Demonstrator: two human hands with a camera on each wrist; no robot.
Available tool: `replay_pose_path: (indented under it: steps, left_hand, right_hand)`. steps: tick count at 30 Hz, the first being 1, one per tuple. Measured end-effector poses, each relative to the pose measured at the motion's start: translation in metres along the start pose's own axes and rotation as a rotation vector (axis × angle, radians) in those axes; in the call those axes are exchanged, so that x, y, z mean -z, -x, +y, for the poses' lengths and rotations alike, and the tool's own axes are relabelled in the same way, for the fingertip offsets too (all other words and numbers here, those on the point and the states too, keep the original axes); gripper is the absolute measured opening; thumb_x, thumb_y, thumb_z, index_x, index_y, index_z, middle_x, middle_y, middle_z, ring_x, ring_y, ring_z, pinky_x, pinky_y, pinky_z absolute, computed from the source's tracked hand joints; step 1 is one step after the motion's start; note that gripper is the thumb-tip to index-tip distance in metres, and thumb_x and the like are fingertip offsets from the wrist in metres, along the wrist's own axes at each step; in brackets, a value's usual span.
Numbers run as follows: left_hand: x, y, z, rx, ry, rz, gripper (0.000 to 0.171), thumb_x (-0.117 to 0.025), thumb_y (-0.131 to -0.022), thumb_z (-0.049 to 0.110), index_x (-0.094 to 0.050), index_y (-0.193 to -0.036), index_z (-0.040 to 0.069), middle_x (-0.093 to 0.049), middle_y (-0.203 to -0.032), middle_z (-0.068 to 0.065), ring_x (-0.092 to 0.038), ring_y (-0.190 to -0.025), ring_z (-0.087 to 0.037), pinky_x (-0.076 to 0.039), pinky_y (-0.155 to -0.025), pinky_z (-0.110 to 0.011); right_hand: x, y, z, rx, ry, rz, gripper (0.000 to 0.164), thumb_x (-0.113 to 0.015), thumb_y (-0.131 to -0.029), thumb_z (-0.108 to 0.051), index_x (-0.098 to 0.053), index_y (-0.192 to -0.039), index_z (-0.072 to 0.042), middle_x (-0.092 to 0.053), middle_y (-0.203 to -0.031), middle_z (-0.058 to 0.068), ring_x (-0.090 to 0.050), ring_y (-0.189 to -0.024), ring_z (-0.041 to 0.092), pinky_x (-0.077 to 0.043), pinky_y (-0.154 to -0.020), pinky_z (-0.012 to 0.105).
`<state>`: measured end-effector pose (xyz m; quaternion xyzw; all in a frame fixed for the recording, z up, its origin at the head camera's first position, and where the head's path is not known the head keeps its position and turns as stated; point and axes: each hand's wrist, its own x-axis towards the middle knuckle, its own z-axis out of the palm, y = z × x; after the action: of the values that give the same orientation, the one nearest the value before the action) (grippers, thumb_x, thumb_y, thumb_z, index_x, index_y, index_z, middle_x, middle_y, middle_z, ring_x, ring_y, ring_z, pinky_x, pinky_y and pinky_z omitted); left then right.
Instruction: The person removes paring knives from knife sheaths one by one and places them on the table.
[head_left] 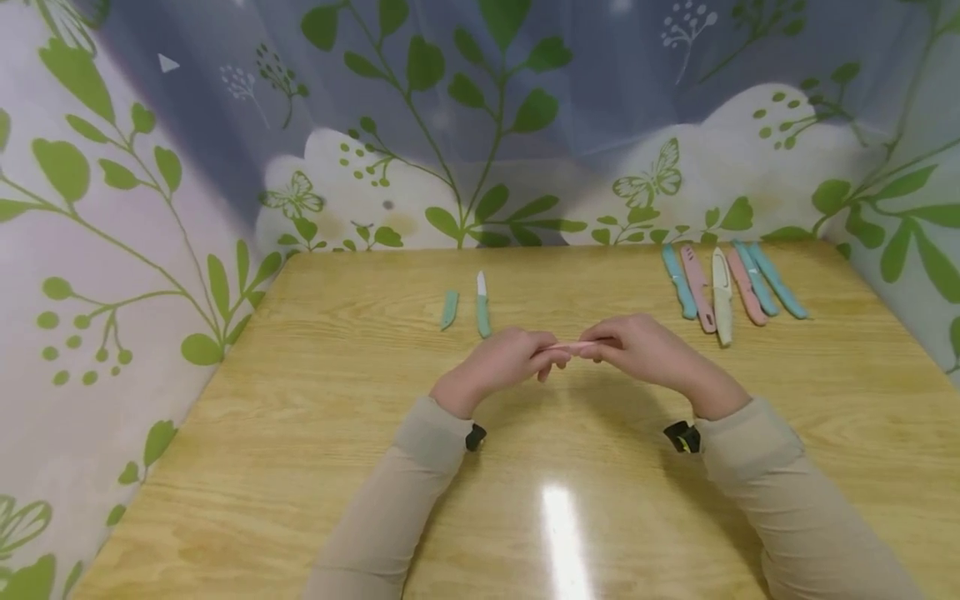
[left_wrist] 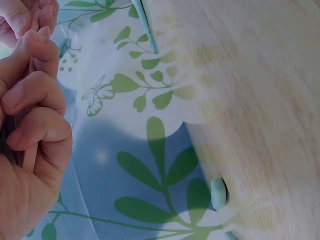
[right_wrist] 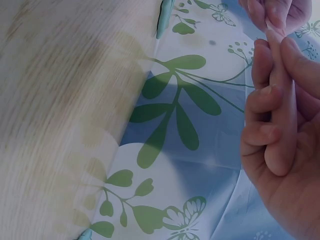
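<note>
Above the desk (head_left: 262, 500), about midway between its sides, the left hand (head_left: 506, 362) and right hand (head_left: 648, 354) are both grasping a pink knife (head_left: 573, 347), their fingers curling round its 2 ends. Left of the desk's middle, near its back edge, a green sheath (head_left: 449, 310) and a bare-bladed green knife (head_left: 483, 317) are lying apart. At the desk's back right, 6 knives (head_left: 722, 298) are lying side by side.

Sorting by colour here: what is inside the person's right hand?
A smooth, elongated pink handle with a rounded end; curled fingers of the right hand cover parts of it.
</note>
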<state>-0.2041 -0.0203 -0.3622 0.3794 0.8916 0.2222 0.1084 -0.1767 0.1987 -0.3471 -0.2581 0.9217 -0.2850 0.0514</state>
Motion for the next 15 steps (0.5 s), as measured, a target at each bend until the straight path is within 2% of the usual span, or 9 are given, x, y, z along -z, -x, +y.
replay_pose_path:
  steps: [7,15]
  left_hand:
    - [0.0018,-0.0016,0.0016,-0.016,-0.020,-0.012,0.035,-0.047,-0.102,0.034,-0.066,-0.102,0.005,-0.060,-0.071,0.001,-0.047,-0.061,-0.009,-0.043,-0.067,-0.023]
    - [-0.0002,-0.0008,-0.0008,-0.015,0.000,-0.031,0.031,-0.045,-0.103,0.034,-0.066,-0.103,0.011,-0.053,-0.069,0.002,-0.043,-0.058,-0.008,-0.041,-0.062,-0.022]
  right_hand:
    - [0.0051,0.0011,-0.0011,0.025,-0.001,-0.011,0.023,-0.058,-0.098,-0.024,-0.072,-0.107,-0.008,-0.070,-0.089,0.006,-0.058,-0.070,0.014,-0.046,-0.062,0.030]
    - [0.0062,0.0018,-0.0011,0.021,-0.001,-0.026,0.024,-0.058,-0.098,-0.025,-0.072,-0.107,-0.009,-0.070,-0.088,0.005,-0.057,-0.069,0.012,-0.046,-0.062,0.030]
